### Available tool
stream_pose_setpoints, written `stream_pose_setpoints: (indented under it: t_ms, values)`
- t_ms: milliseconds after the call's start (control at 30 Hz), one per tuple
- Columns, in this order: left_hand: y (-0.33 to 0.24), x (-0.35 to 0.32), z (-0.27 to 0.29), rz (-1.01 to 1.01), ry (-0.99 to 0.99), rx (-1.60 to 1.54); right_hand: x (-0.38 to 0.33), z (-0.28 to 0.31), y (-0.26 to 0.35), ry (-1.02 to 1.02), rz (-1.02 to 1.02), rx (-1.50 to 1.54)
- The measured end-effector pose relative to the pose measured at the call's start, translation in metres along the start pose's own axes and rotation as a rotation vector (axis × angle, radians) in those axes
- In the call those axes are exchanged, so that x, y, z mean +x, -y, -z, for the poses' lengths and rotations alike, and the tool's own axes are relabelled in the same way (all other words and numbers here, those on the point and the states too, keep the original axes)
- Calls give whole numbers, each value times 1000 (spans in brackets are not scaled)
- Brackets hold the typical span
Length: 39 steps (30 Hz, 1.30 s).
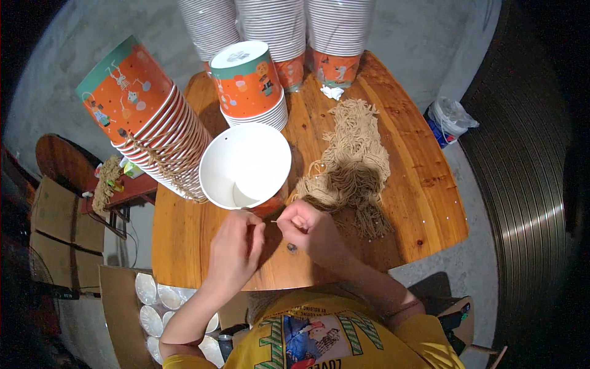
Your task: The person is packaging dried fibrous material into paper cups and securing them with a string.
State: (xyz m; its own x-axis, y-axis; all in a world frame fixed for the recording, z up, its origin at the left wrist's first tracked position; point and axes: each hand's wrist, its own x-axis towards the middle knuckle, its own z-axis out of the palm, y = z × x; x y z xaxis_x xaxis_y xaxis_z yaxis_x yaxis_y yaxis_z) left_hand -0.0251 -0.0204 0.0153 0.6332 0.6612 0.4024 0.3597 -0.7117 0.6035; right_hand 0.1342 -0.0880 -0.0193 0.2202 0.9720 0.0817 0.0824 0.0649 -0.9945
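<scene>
A white-lined paper bucket (258, 157) lies tilted on the table, its open mouth toward me and a small hole near its far rim. My left hand (236, 243) is closed at the bucket's near rim; what its fingers hold is hidden. Just right of it, my right hand (309, 232) is closed in a pinch, a thin pale cord end (274, 221) poking out toward the left hand. Beyond my right hand lies a heap of tan cords (356, 144), with a darker shadowed bunch at its near end.
A leaning stack of orange buckets (138, 92) with cords draped on it stands left. Behind are an upside-down bucket stack (249, 86) and plastic-wrapped stacks (270, 31). Crumpled white paper (332, 92) lies on the wooden table (424, 178). A carton of buckets (120, 307) stands below left.
</scene>
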Motion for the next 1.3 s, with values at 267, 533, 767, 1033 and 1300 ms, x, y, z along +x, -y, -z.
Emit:
stream_pose_setpoints:
  t_ms: [267,533,767,1033,1300]
  values:
    - [6,25,6,-216,-60,380,12,-11,-14,-233,166,-10]
    - [3,26,-1,-187,-32,297,20,-14,-23,-237,212,127]
    - [2,29,-1,-185,-18,272,24,-15,-24,-253,175,230]
    - [1,31,-3,-185,-11,268,25,-14,-22,-248,189,205]
    - [2,32,-3,-177,7,248,25,-14,-21,-234,136,326]
